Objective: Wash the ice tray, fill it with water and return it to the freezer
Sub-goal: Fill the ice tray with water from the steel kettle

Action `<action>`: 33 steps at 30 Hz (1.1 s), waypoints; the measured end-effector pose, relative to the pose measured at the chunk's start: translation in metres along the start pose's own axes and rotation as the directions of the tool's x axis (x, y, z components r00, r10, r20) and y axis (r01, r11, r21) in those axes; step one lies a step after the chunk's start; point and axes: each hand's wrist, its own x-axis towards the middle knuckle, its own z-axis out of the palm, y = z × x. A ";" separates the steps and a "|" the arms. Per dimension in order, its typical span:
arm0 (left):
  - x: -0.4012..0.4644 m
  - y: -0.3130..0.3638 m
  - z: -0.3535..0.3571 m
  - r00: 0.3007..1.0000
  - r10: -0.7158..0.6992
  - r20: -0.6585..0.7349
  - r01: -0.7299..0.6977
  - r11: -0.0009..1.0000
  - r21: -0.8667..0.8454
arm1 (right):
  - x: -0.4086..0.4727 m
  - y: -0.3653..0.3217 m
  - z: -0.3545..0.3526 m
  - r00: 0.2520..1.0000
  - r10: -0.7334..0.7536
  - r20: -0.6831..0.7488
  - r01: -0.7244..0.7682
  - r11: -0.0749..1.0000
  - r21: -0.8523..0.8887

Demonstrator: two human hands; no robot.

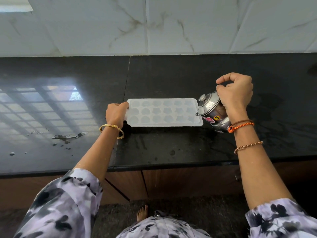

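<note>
A white translucent ice tray (163, 112) with several round and star-shaped cups lies flat on the black granite counter (171, 76). My left hand (116, 114) grips the tray's left end. My right hand (235, 95) holds a small steel jug with a lid (210, 109), tilted to the left. The jug's spout sits over the right end of the tray. Stickers show on the jug's side. I cannot tell whether water is flowing.
Water drops and a small puddle (68, 136) lie on the counter to the left. The counter's right part looks wet. A marbled white tile wall (154, 23) rises behind. Wooden cabinet doors (171, 184) sit below the counter edge.
</note>
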 end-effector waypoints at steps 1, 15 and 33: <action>0.000 0.000 0.000 1.000 0.000 -0.001 0.000 1.000 0.000 | 0.000 0.000 0.000 1.000 0.000 0.003 0.000 1.000 -0.003; 0.000 0.000 -0.001 1.000 0.025 -0.012 -0.025 0.999 0.022 | 0.001 0.000 -0.004 1.000 -0.022 0.021 0.023 0.999 -0.039; -0.003 0.002 -0.001 1.000 0.016 -0.020 -0.016 0.999 0.034 | 0.003 0.004 -0.004 0.999 -0.021 0.032 0.022 1.000 -0.019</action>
